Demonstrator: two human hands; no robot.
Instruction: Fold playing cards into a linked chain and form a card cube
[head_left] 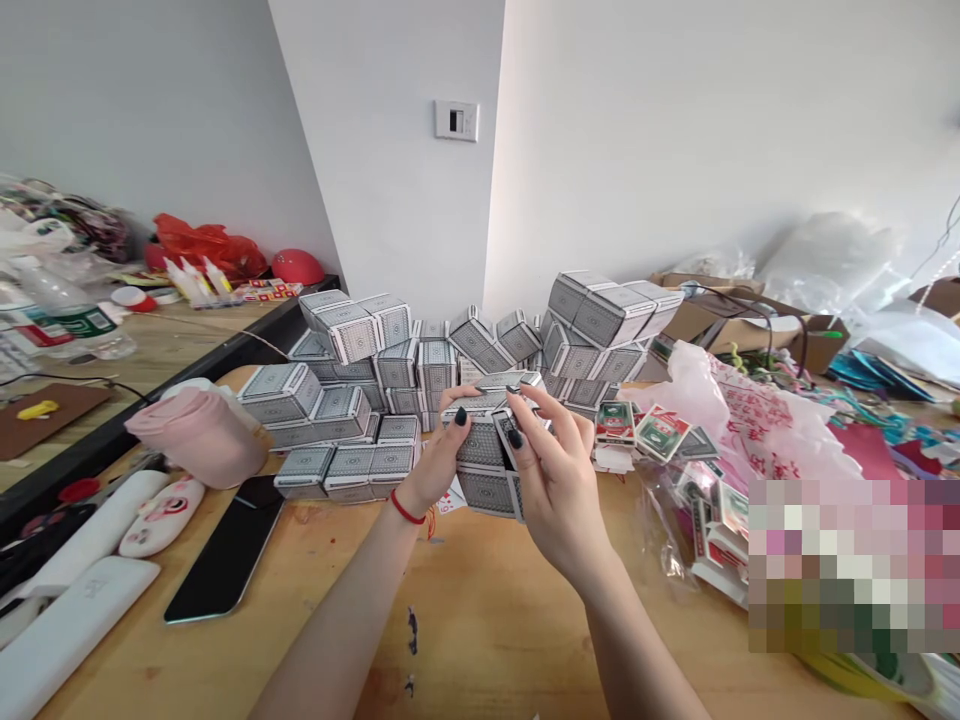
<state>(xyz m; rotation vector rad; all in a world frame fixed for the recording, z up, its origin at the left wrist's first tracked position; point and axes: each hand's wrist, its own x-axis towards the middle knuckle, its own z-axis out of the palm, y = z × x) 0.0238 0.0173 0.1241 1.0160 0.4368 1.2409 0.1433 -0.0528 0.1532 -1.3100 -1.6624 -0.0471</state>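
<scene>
A block built from grey-patterned playing cards [484,455] is held up over the table between both hands. My left hand [439,455] grips its left side, thumb on the near face and fingers partly hidden behind. My right hand [559,465] is closed at the block's right side, thumb and fingers pinching a playing card [505,432] along its edge. Behind my hands, many similar card blocks [345,335] are stacked in uneven piles; another high pile of card blocks [607,310] rises at the right. Part of a face-up playing card [451,497] shows beneath the held block.
A black phone [225,550], a white power bank [82,610] and a rolled pink cloth item [199,435] lie at left. Playing-card boxes [664,430] and a printed plastic bag [772,410] crowd the right. A cardboard box [817,345] stands farther back.
</scene>
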